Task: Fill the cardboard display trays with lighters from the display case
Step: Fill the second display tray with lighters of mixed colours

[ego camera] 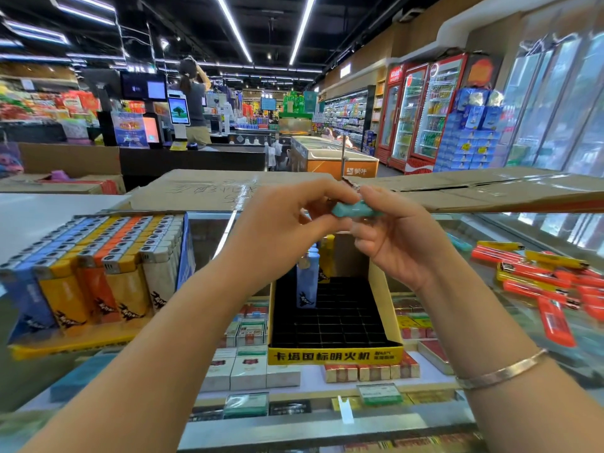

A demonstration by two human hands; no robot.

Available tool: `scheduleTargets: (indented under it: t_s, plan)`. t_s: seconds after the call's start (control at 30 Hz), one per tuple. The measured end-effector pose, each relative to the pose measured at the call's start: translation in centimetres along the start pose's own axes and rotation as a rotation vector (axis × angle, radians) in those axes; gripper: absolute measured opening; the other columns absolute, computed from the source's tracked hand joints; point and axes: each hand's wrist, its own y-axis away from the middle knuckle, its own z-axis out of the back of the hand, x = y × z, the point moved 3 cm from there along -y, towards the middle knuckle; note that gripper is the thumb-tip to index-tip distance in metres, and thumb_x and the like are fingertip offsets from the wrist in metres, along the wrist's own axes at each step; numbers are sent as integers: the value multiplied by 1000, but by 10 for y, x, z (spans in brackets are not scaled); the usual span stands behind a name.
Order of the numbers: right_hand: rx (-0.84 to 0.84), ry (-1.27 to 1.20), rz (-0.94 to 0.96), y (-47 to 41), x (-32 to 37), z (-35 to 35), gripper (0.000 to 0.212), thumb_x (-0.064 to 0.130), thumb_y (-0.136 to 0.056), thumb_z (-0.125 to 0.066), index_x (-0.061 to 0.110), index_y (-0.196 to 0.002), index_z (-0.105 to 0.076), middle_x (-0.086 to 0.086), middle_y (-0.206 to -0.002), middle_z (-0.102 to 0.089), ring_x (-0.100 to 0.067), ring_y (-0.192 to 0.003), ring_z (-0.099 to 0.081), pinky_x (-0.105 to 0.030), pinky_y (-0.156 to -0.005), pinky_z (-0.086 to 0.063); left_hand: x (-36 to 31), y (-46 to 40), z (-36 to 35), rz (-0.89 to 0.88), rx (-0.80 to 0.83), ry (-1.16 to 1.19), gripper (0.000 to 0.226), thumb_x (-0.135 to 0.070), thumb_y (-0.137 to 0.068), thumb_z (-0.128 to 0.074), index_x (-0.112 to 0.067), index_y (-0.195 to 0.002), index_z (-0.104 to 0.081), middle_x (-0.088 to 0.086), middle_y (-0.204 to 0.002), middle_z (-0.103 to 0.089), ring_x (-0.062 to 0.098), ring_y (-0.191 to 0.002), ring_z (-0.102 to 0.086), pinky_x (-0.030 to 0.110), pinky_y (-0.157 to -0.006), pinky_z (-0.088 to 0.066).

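While we're looking down over the glass counter (510,223), both of our hands are up in front of us, meeting over the same teal lighter (354,209). Our left hand (284,230) has its fingers curled in and pinches the lighter's left end, and our right hand (400,237) pinches it from the other side between thumb and fingertips, so it lies roughly sideways between the two. The metal top end is mostly hidden by fingers, so we can't tell much more about it.

Right below the hands sits the yellow cardboard tray (333,354) with the black grid insert, and it's almost bare: just a pale blue lighter (307,286) standing upright in a back slot, with a yellow lighter (327,256) standing just behind it. To the left, the full tray (65,346) is packed with rows of upright lighters in blue, yellow, orange and cream.

Off to the right on the glass lies a loose heap of red and yellow lighters (542,276), all flat and pointing every which way. One more teal one (459,243) lies near that heap, partly hidden behind our right hand. Under the glass we can see cigarette packs (248,364) lined up on the shelf. A thin bangle (500,371) sits on our right wrist. Flattened cardboard (209,191) covers the far side of the counter.
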Motion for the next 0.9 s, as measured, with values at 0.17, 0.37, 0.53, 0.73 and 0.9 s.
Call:
scheduleTargets:
  t_s: [0.17,0.37,0.53,0.73,0.9]
  plan:
    - [-24,216,-41,-3,-5,1,32,38,-82,-59,11,-96,-49,-2,-60,-51,-10,-41,-42,-19,-36,-36,4,-4,12,66,-135,20,13,-22,-78,-70,-28,-89,-67,-14,-84,-56,1,-78,-54,14,-67,-50]
    - [-467,752,234,-4,6,14,14,24,-88,-60,21,-75,-57,8,-76,-61,-1,-70,-56,-15,-56,-43,23,-5,38,276,-109,137,24,-21,-75,-72,-31,-94,-62,-12,-68,-66,11,-72,-65,19,-73,-54]
    - [-314,940,-167,-7,-12,22,8,18,-88,-60,25,-91,-62,1,-100,-62,-11,-95,-55,-25,-68,-39,29,-4,42,350,-1,54,16,-18,-73,-74,-23,-86,-65,-2,-66,-63,7,-60,-57,23,-64,-54]
    - [-281,932,-210,-5,-16,23,29,3,-91,-47,25,-88,-65,-5,-102,-63,-19,-97,-57,-33,-74,-46,33,-2,51,396,79,39,14,-16,-72,-75,-22,-81,-65,4,-75,-66,8,-63,-62,16,-61,-54]
    - [-273,948,-215,-5,-16,22,30,2,-92,-46,25,-86,-65,-7,-103,-63,-21,-98,-57,-35,-79,-48,40,2,42,441,184,-26,14,-22,-70,-77,-28,-78,-67,-9,-75,-64,2,-59,-60,15,-52,-50]
